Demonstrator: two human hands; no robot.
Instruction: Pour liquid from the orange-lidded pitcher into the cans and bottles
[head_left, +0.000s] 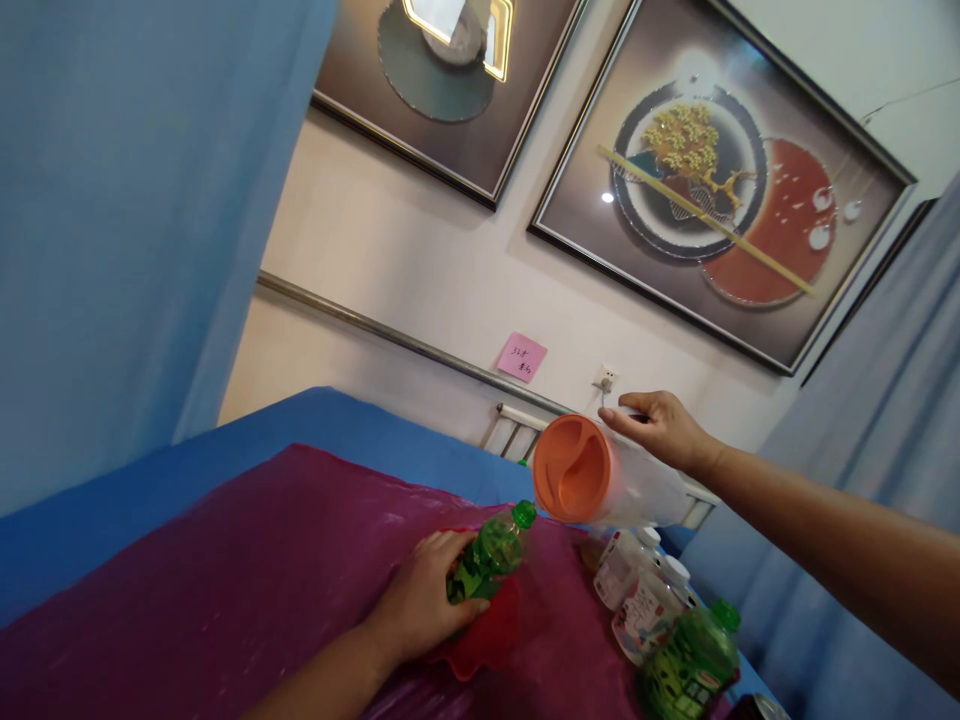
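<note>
My left hand (431,595) is wrapped around a small green plastic bottle (491,550) with a green cap, low over the table. Beneath that hand lies a red wavy-edged piece (491,630), partly hidden; whether it is a dish or a mat I cannot tell. In my right hand (664,430) is a translucent pitcher (649,490), held raised by its handle. Its orange lid (571,468) faces left, and the pitcher lies nearly on its side in the air. The handle is mostly hidden by my fingers.
A purple plastic sheet (225,570) covers a blue-topped table (352,425). On the right stand two clear bottles with white caps (649,612), a larger green bottle (694,665) and a dark can (757,708). Blue curtains (135,200) hang on both sides; a metal rail (405,345) crosses the wall.
</note>
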